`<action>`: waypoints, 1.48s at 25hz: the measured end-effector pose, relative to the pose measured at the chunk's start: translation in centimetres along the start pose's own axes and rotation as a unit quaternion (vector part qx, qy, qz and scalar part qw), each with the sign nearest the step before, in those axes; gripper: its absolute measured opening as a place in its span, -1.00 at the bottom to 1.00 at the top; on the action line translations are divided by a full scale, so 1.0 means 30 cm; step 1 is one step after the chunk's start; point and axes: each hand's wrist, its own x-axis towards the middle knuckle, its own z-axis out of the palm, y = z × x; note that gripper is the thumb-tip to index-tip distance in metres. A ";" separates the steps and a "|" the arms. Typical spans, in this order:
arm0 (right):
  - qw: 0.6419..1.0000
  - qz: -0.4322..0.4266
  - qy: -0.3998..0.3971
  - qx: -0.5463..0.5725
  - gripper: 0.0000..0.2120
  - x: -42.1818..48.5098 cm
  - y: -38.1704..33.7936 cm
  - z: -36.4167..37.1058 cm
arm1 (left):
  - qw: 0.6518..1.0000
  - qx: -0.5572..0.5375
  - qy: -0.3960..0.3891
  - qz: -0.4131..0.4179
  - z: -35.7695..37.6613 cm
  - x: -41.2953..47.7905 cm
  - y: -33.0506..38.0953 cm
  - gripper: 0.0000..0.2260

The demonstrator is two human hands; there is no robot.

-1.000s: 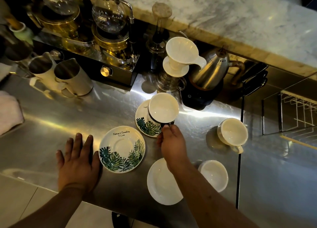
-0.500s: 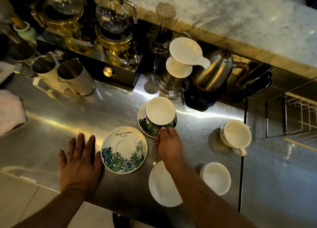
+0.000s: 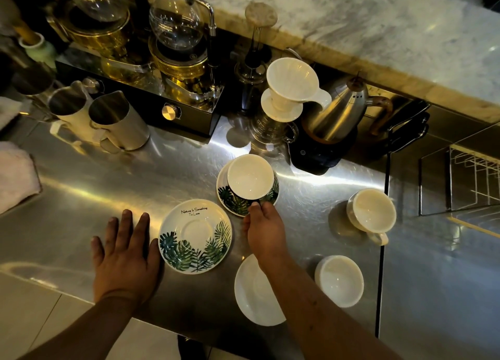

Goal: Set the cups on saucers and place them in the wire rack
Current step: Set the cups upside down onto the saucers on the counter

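Note:
A leaf-patterned cup (image 3: 250, 177) sits on a matching leaf saucer (image 3: 230, 201) at the counter's middle. My right hand (image 3: 266, 231) pinches the cup's handle at its near side. A second leaf saucer (image 3: 195, 236) lies bare to the left, with my left hand (image 3: 125, 256) flat on the steel beside its rim, fingers spread. A plain white saucer (image 3: 255, 294) lies under my right forearm. Two white cups stand to the right: one with a handle (image 3: 372, 210), one nearer (image 3: 339, 280). The wire rack (image 3: 474, 181) is at the far right.
Behind the cups stand a white dripper on a glass server (image 3: 289, 89), a steel kettle on a dark base (image 3: 338, 113), siphon brewers (image 3: 176, 24) and two steel pitchers (image 3: 113, 121). A folded cloth (image 3: 16, 173) lies at the left. A marble ledge runs along the back.
The leaf cup has come down and now sits centred on its saucer, my right hand still at its handle. My left hand stays flat on the counter.

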 end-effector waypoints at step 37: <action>0.993 0.049 0.103 -0.027 -0.85 -0.399 0.347 -0.428 | 1.000 -0.001 0.019 0.015 0.002 -0.004 -0.002 -0.43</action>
